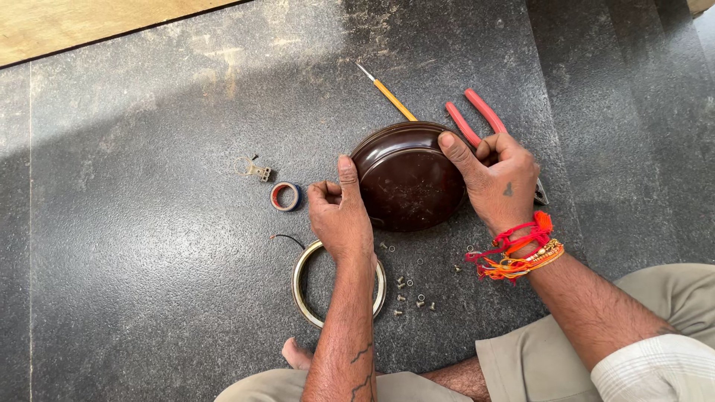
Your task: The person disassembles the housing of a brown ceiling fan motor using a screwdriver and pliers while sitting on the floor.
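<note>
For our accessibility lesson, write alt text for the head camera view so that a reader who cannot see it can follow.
A person seated on a dark stone floor grips a round brown cover with the left hand and right hand. Red-handled pliers and a yellow screwdriver lie behind it; a metal ring, small screws and a tape roll lie nearer the person.
</note>
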